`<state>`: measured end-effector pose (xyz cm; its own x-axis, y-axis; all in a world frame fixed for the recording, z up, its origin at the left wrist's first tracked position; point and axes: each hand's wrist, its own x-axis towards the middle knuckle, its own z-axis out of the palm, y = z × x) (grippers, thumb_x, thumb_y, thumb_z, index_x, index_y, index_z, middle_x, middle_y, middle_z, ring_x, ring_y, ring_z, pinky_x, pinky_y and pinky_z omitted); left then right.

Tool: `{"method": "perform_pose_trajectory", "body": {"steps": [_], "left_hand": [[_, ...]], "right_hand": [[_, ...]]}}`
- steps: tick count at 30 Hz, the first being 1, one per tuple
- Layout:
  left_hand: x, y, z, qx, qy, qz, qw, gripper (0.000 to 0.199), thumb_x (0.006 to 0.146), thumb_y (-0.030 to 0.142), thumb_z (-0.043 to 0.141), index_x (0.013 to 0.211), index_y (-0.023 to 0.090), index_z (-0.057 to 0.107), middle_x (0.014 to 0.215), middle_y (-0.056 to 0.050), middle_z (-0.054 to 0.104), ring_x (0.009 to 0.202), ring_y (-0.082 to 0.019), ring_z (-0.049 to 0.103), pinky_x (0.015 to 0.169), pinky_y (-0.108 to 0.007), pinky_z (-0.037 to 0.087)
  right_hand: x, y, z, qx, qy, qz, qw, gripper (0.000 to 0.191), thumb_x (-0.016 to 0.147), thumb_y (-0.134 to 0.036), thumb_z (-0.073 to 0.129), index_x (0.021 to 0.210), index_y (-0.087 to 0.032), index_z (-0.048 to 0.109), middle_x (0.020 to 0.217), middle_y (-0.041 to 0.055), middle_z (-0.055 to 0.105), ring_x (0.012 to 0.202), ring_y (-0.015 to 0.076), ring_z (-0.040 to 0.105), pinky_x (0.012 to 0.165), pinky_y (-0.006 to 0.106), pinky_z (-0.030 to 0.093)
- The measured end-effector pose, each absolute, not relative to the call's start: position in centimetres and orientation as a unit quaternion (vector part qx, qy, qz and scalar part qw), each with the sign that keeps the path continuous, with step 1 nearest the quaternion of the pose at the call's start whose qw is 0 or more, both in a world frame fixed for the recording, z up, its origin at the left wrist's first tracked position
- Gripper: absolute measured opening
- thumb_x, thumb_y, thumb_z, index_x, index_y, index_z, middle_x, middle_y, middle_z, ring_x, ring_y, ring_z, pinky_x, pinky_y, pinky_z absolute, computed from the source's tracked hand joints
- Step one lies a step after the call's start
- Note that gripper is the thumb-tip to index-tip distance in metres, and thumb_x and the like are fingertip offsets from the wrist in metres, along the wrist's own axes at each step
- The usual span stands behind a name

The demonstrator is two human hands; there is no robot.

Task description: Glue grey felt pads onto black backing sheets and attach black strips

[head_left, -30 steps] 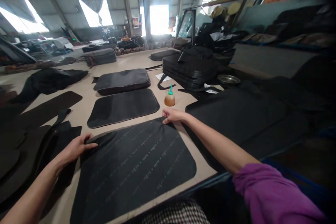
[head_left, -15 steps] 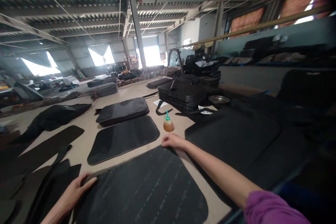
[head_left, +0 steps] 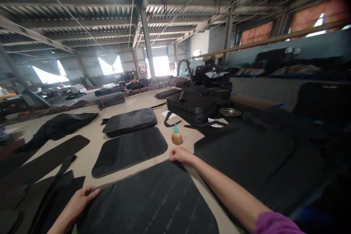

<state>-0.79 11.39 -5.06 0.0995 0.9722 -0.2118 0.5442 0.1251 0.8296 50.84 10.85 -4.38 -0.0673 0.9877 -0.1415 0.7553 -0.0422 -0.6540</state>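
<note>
Left hand (head_left: 78, 204) and right hand (head_left: 181, 155) are resting open, not gripping, on the edges of a rounded black fabric panel (head_left: 153, 204) lying on a tan work table (head_left: 82, 161), with the right hand risking tipping an amber plastic squeeze bottle with a teal nozzle (head_left: 177, 137) if it slides forward.

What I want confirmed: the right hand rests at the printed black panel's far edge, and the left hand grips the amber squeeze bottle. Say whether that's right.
Wrong: the head view shows the left hand resting on the printed black panel's left edge, not gripping the amber squeeze bottle. The right hand is at the far edge, as stated.
</note>
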Motion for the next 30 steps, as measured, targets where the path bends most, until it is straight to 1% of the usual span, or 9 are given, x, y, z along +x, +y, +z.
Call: {"method": "perform_pose_trajectory", "body": {"steps": [3,7,11,18,23,26,30], "left_hand": [[-1.2,11.3,-5.3,0.583,0.625,0.290,0.431,0.079,0.050,0.081,0.081,0.092,0.015,0.077,0.085,-0.008,0.077,0.085,-0.029,0.072,0.075,-0.032,0.055],[-1.5,11.0,-5.7,0.553,0.617,0.315,0.463,0.072,0.046,0.078,0.085,0.079,0.015,0.073,0.074,-0.007,0.073,0.069,-0.025,0.069,0.064,-0.031,0.052],[-1.4,11.2,-6.2,0.560,0.620,0.319,0.447,0.070,0.044,0.078,0.085,0.069,0.016,0.067,0.062,-0.003,0.065,0.056,-0.019,0.059,0.055,-0.028,0.044],[-1.9,12.2,-7.2,0.573,0.614,0.316,0.440,0.073,0.041,0.081,0.083,0.067,0.016,0.065,0.061,-0.001,0.061,0.057,-0.017,0.053,0.058,-0.027,0.040],[-2.2,12.2,-7.4,0.606,0.606,0.308,0.413,0.073,0.046,0.084,0.079,0.067,0.016,0.063,0.062,0.000,0.058,0.060,-0.017,0.053,0.060,-0.027,0.040],[-2.0,11.9,-7.4,0.598,0.601,0.336,0.411,0.072,0.046,0.081,0.082,0.072,0.016,0.065,0.062,0.001,0.057,0.061,-0.017,0.054,0.060,-0.026,0.040],[-1.4,11.4,-7.3,0.574,0.600,0.376,0.411,0.073,0.039,0.076,0.086,0.076,0.016,0.065,0.057,0.005,0.049,0.055,-0.013,0.049,0.055,-0.025,0.037]], "right_hand": [[50.8,10.6,-4.2,-0.657,-0.658,0.306,0.203,0.026,0.095,-0.038,0.071,0.090,-0.013,0.069,0.087,0.0011,0.068,0.082,0.0169,0.066,0.078,0.034,0.056],[50.8,10.6,-4.3,-0.654,-0.652,0.317,0.218,0.027,0.094,-0.040,0.071,0.088,-0.013,0.068,0.084,0.0007,0.068,0.079,0.0159,0.066,0.076,0.033,0.055],[50.8,10.7,-4.4,-0.650,-0.647,0.327,0.228,0.030,0.097,-0.042,0.068,0.089,-0.013,0.067,0.086,0.0010,0.068,0.078,0.0156,0.065,0.075,0.032,0.056],[50.7,10.7,-4.5,-0.646,-0.642,0.337,0.239,0.031,0.097,-0.043,0.068,0.089,-0.013,0.067,0.084,0.0008,0.067,0.074,0.0144,0.064,0.071,0.030,0.055],[50.6,10.7,-4.6,-0.650,-0.639,0.333,0.240,0.032,0.097,-0.044,0.067,0.088,-0.013,0.067,0.083,0.0001,0.066,0.072,0.0139,0.063,0.070,0.029,0.055],[50.6,10.7,-4.6,-0.654,-0.640,0.331,0.231,0.030,0.097,-0.042,0.068,0.089,-0.013,0.067,0.085,0.0007,0.067,0.075,0.0146,0.065,0.071,0.030,0.056],[50.4,10.9,-4.6,-0.654,-0.644,0.330,0.219,0.025,0.096,-0.037,0.070,0.090,-0.013,0.068,0.088,0.0014,0.068,0.080,0.0156,0.066,0.075,0.032,0.057]]}}
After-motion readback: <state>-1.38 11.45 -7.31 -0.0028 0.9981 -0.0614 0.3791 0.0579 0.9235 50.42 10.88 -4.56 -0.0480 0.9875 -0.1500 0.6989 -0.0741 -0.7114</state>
